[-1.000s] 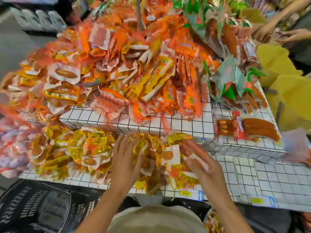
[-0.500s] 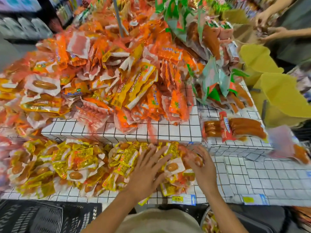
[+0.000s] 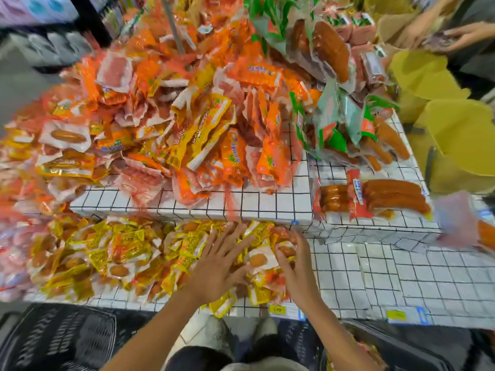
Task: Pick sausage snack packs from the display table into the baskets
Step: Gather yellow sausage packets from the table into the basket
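Note:
A heap of small yellow sausage snack packs [image 3: 128, 250] lies on the low front tier of the white gridded display table [image 3: 401, 277]. My left hand [image 3: 222, 261] rests flat on the heap's right end, fingers spread. Just to its right, my right hand [image 3: 294, 269] curls its thumb and fingers round a white-and-yellow pack [image 3: 286, 250] at the heap's edge. A black basket [image 3: 53, 341] stands on the floor at lower left. A second black basket [image 3: 401, 349] at lower right shows a few packs at its rim.
A raised tier [image 3: 267, 207] behind carries a big pile of orange packs [image 3: 214, 116], green packs [image 3: 334, 124] and a large red sausage pack [image 3: 375, 196]. Yellow shapes [image 3: 455, 124] stand at right. Another person's hands [image 3: 460, 33] work at top right.
My left hand slid right across the yellow heap to meet my right hand. My right hand lowered from holding packs up to curling round a pack on the heap. The view shifted.

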Available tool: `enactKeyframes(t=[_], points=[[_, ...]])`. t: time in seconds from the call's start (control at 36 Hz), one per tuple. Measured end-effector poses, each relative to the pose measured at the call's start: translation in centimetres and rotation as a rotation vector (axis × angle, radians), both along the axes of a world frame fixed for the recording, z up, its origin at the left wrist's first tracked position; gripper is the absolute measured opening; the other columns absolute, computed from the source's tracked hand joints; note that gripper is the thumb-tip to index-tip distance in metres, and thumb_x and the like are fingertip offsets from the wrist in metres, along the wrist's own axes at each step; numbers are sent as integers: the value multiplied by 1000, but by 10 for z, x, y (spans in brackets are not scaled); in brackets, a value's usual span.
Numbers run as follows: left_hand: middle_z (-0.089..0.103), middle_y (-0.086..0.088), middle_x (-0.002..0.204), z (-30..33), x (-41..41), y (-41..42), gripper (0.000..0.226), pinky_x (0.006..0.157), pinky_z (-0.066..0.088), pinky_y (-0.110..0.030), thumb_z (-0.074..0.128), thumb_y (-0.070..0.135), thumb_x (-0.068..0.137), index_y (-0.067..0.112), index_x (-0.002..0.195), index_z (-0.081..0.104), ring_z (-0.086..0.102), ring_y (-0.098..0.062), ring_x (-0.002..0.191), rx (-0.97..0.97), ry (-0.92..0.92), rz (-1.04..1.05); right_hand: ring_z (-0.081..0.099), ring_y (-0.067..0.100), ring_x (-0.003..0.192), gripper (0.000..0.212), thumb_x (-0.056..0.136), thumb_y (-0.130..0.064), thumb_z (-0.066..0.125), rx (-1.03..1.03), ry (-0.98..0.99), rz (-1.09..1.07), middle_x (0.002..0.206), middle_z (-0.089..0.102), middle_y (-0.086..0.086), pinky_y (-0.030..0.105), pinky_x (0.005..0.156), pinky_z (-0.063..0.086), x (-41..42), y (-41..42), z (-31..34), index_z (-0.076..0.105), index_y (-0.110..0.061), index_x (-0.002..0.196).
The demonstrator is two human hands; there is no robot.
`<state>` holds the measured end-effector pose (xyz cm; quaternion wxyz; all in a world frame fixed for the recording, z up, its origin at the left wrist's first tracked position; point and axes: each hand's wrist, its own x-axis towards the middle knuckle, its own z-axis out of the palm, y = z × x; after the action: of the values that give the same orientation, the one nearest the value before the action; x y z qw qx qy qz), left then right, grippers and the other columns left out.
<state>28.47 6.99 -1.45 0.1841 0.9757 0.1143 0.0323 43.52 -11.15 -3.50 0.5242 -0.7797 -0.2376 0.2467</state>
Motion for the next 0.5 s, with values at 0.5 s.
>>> enactKeyframes(t=[0.5], points=[[-10,22,168,32,-7,-4,66,127,5,-51,37,63,102,45,159,9,-9,-17,157,-130,102,31,21,-32,131,61,94,-47,61,-17,-164,82,139,24,-59,-9,97,18,-16,-54,45,27,-59,143]])
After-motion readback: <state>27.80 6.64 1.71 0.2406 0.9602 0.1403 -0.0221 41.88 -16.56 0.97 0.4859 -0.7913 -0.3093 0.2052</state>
